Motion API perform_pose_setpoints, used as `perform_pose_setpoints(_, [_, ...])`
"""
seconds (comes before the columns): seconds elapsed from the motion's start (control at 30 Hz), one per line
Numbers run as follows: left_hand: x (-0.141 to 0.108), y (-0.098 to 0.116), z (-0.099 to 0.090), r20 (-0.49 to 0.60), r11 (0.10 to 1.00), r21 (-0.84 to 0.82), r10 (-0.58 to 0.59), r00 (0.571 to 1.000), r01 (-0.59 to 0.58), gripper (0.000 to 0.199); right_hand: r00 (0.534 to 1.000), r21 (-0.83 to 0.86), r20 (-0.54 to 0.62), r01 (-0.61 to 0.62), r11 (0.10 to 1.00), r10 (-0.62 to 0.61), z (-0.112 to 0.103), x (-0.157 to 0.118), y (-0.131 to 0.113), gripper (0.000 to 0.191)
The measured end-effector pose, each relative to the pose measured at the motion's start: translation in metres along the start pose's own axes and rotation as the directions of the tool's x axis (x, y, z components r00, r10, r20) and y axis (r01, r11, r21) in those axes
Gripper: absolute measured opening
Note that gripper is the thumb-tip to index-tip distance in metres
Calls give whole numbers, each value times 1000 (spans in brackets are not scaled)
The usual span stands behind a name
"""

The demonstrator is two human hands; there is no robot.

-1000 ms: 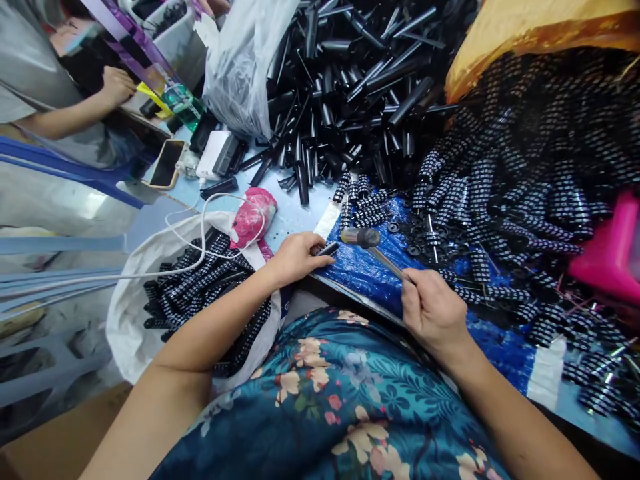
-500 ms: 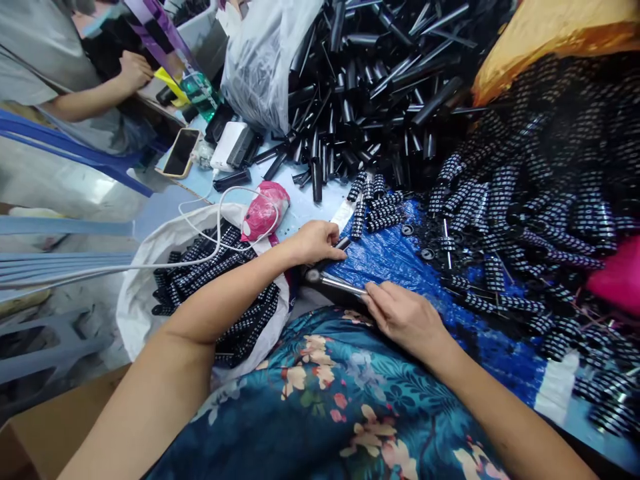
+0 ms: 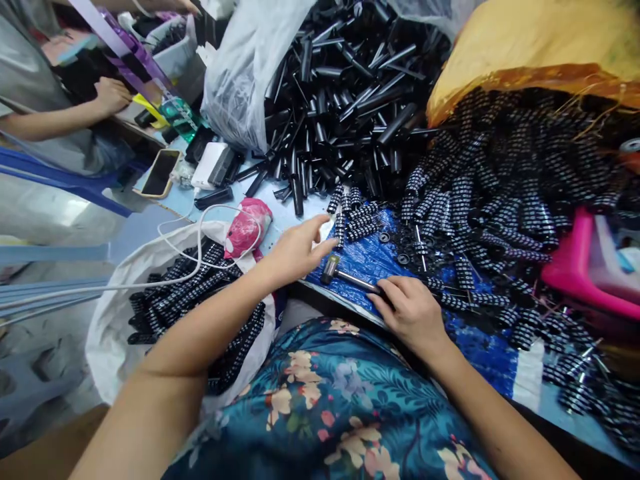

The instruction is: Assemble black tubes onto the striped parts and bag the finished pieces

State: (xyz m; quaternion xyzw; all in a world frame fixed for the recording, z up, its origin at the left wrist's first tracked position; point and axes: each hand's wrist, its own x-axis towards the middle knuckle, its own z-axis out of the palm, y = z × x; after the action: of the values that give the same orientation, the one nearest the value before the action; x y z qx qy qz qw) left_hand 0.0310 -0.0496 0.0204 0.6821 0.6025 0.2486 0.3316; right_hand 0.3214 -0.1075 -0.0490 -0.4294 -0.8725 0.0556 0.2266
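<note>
My right hand (image 3: 410,310) is closed around the handle of a small hammer (image 3: 354,280), its dark head resting on or just above the blue plastic sheet (image 3: 395,263). My left hand (image 3: 300,248) has its thumb and fingers apart, and nothing shows between them. Just beyond its fingertips lies a small group of black cylinders (image 3: 363,221) with rows of white marks. Small black rings (image 3: 403,258) lie to the right of this group.
A large heap of patterned cylinders (image 3: 465,193) spreads at right, below a yellow sack (image 3: 540,47). Black tubes (image 3: 345,100) are piled at the back. A white sack (image 3: 107,333) of cylinders, a pink bundle (image 3: 247,227), a cable and a phone (image 3: 161,173) are at left, near another person's arm (image 3: 60,120).
My left hand has opened, and the short dark tube at its fingertips no longer shows there. The hammer's head now lies over the blue sheet. The whole view has shifted.
</note>
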Motion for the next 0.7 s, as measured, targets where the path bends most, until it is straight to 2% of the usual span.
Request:
perform_pose_setpoints(0.07, [24, 6, 31, -59, 993, 115, 12, 998, -5, 39, 1000, 38, -2, 1, 999, -1, -5, 4, 2, 22])
perform_pose_setpoints(0.17, [46, 4, 53, -5, 962, 273, 3, 1000, -2, 34, 998, 66, -48, -30, 997, 33, -16, 20, 12, 21])
perform_pose_setpoints(0.23, [51, 1, 55, 25, 938, 347, 6, 1000, -14, 37, 996, 2, -64, -59, 998, 59, -17, 42, 22, 23])
perform_pose_setpoints(0.37, [50, -3, 47, 77, 907, 420, 2, 997, -34, 42, 989, -200, 147, -1, 980, 31, -9, 90, 40, 25])
perform_pose_setpoints(0.43, [44, -6, 42, 87, 927, 372, 10, 996, -42, 42, 983, -215, 180, 16, 976, 23, -8, 100, 43, 25])
perform_pose_setpoints(0.5, [36, -11, 35, 49, 981, 192, -7, 999, -3, 41, 995, -111, 99, -18, 994, 29, -12, 98, 42, 26])
perform_pose_setpoints(0.53, [31, -13, 32, 30, 999, 26, -36, 999, 35, 39, 998, 3, 44, -47, 999, 47, -15, 95, 40, 26])
perform_pose_setpoints(0.57, [26, -13, 29, 29, 979, -185, -77, 997, 81, 38, 996, 161, -3, -89, 983, 90, -18, 90, 37, 26])
perform_pose_setpoints(0.6, [21, -11, 26, 57, 902, -411, -117, 991, 130, 37, 986, 351, -28, -147, 925, 167, -21, 86, 32, 24])
perform_pose_setpoints(0.63, [17, -6, 26, 106, 774, -608, -143, 984, 178, 38, 962, 550, -18, -218, 806, 273, -22, 82, 26, 21])
perform_pose_setpoints(0.67, [13, 0, 27, 166, 623, -749, -151, 974, 224, 38, 920, 721, 34, -294, 628, 392, -21, 79, 19, 19])
perform_pose_setpoints(0.7, [9, 8, 30, 219, 490, -831, -149, 964, 264, 38, 861, 839, 123, -356, 411, 494, -19, 78, 11, 20])
